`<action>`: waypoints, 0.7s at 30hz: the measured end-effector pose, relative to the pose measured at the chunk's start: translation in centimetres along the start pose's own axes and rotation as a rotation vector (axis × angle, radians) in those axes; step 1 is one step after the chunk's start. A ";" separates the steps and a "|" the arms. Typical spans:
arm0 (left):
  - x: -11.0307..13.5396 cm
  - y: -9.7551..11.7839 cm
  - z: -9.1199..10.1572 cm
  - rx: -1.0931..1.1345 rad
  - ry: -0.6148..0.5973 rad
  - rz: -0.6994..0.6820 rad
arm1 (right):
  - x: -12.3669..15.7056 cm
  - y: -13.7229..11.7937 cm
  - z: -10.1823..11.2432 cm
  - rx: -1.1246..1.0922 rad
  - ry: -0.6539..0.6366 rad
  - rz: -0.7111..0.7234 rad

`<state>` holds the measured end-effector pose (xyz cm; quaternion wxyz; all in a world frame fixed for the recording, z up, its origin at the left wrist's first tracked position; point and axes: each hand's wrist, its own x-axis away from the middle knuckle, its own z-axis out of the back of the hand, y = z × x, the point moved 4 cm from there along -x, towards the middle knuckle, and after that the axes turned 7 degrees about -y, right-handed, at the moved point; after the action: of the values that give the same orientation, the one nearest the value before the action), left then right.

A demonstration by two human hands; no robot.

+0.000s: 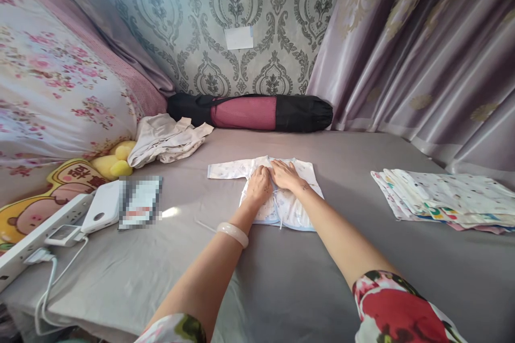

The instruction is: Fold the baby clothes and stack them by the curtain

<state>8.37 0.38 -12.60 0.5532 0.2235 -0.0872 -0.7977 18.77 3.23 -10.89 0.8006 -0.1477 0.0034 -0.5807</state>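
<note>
A small white baby shirt (298, 209) with pale blue edging and thin ties lies flat on the grey sheet in front of me. One sleeve (228, 170) stretches out to the left; on the right no sleeve sticks out. My left hand (259, 187), with a pale bangle (233, 235) at the wrist, rests near the collar. Its fingers are bent and closed on the shirt's cloth, the tips hidden. Beside it, my right hand (285, 174) lies flat across the upper front, fingers stretched out and almost touching the left hand.
Folded cloths (442, 195) are stacked at the right. On the left are crumpled pale clothes (169, 139), a yellow plush (115, 159), a white power bank (102, 206), a blurred packet (140, 203) and a power strip (72, 209). A black and maroon roll bag (249, 112) lies along the wall.
</note>
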 end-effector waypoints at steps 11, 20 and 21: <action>0.1 -0.7 0.2 0.206 0.206 0.001 | -0.9 -2.2 0.0 0.059 0.039 0.093; 0.1 -0.9 0.3 0.302 0.175 0.021 | -1.2 -2.4 -1.1 0.012 0.033 0.053; 0.1 -0.9 0.3 0.300 0.173 0.032 | -1.2 -2.4 -1.0 -0.016 0.055 0.055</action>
<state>7.39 0.56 -12.72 0.5316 0.3702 -0.1610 -0.7446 15.99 3.41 -11.51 0.8146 -0.1377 0.0340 -0.5624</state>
